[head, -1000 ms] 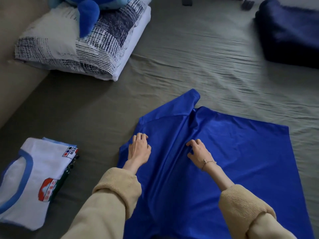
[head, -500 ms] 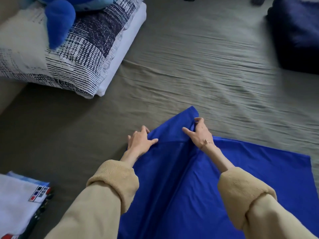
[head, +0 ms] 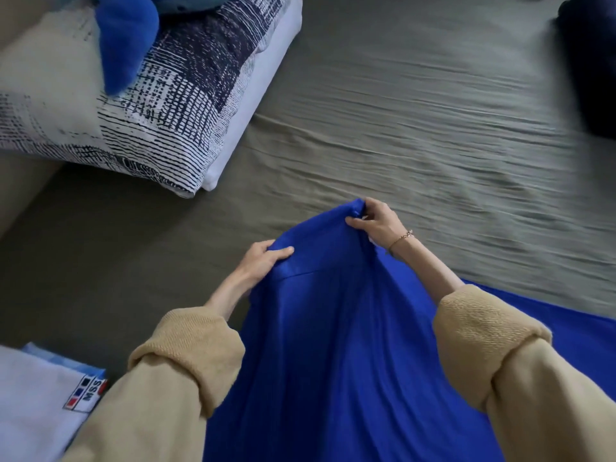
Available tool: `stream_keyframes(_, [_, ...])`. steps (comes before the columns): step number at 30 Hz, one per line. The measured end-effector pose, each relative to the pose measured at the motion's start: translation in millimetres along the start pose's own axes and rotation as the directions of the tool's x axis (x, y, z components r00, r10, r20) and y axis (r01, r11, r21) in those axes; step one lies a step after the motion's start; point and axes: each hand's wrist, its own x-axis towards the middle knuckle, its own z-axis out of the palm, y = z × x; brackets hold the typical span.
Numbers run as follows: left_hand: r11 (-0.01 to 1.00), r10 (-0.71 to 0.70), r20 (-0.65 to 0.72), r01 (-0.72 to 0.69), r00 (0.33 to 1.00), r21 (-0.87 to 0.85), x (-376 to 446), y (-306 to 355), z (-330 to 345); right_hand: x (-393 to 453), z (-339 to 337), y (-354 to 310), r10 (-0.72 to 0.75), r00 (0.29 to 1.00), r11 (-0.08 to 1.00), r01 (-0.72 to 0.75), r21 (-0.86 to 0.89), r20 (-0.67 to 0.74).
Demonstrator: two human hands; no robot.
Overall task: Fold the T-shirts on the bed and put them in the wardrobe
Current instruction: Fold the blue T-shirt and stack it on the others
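A bright blue T-shirt (head: 336,345) lies on the olive-green bed sheet (head: 416,135), its far part lifted off the sheet. My left hand (head: 265,260) grips the shirt's left edge near the sleeve seam, thumb on top. Higher and to the right, my right hand (head: 376,223) pinches the tip of the raised sleeve. The cloth hangs between both hands in long folds. A folded white T-shirt with a small label (head: 36,401) lies at the lower left, partly behind my left sleeve.
A patterned navy-and-white pillow (head: 160,105) sits at the upper left with a blue plush toy (head: 126,38) on it. A dark navy bundle (head: 590,68) lies at the upper right edge. A beige bed frame side (head: 20,195) runs along the left.
Both hands went from pressing flat on the shirt to gripping its left sleeve part and lifting it off the sheet. The view has tilted closer.
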Motion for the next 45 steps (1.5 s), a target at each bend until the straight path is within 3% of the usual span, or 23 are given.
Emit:
stream_keyframes(3, [0.996, 0.059, -0.113, -0.051, 0.992, 0.071, 6, -1, -6, 2, 12, 1, -0.017, 0.991, 0.999, 0.01, -0.054, -0.135])
stream_keyframes(6, [0.976, -0.053, -0.038, 0.06, 0.998, 0.211, 6, -3, -6, 4, 23, 14, 0.109, 0.984, 0.984, -0.127, -0.123, -0.143])
stream_keyframes(8, [0.924, -0.096, -0.088, 0.121, 0.992, 0.362, 9, -3, -6, 7, 27, 19, 0.149, 0.969, 0.94, -0.2, -0.275, -0.196])
stream_keyframes(12, [0.948, -0.162, -0.037, 0.166, 0.986, 0.271, 15, 5, -5, 14, 29, 18, 0.156, 0.967, 0.86, -0.233, -0.454, -0.202])
stream_keyframes(15, [0.949, -0.213, 0.035, 0.199, 0.976, 0.243, 14, 8, -10, 22, 35, 13, 0.069, 0.978, 0.937, -0.131, -0.323, -0.197])
stream_keyframes(17, [0.955, -0.234, 0.059, 0.218, 0.97, 0.201, 15, 6, -13, 28, 40, 4, 0.135, 0.978, 0.97, -0.163, -0.182, -0.158])
stream_keyframes(20, [0.96, -0.246, 0.079, 0.232, 0.966, 0.157, 17, 3, -14, 40, 47, -4, 0.252, 0.961, 0.916, -0.276, -0.292, -0.115])
stream_keyframes(22, [0.956, -0.263, 0.094, 0.246, 0.96, 0.161, 18, 3, -15, 45, 49, -8, 0.26, 0.961, 0.9, -0.277, -0.337, -0.093])
stream_keyframes(25, [0.941, -0.314, 0.124, 0.291, 0.941, 0.17, 22, 5, -18, 50, 50, -10, 0.144, 0.989, 0.976, -0.148, -0.159, -0.031])
stream_keyframes(29, [0.938, -0.337, 0.173, 0.314, 0.925, 0.147, 24, 2, -24, 51, 51, -19, 0.008, 0.992, 0.998, 0.0, 0.057, -0.128])
stream_keyframes(31, [0.943, -0.333, 0.179, 0.322, 0.926, 0.088, 24, 0, -25, 53, 52, -21, -0.047, 0.988, 0.999, 0.046, -0.013, -0.146])
stream_keyframes(35, [0.95, -0.31, 0.157, 0.313, 0.938, 0.011, 27, -8, -23, 48, 45, -8, -0.004, 0.991, 0.939, -0.041, -0.342, -0.13])
stream_keyframes(40, [0.962, -0.269, 0.067, 0.264, 0.961, 0.07, 31, -12, -19, 32, 23, 21, 0.069, 0.992, 0.907, -0.107, -0.408, -0.108])
stream_keyframes(45, [0.961, -0.244, 0.023, 0.238, 0.97, 0.144, 20, -8, -27, 5, 12, 44, 0.148, 0.979, 0.943, -0.183, -0.278, -0.143])
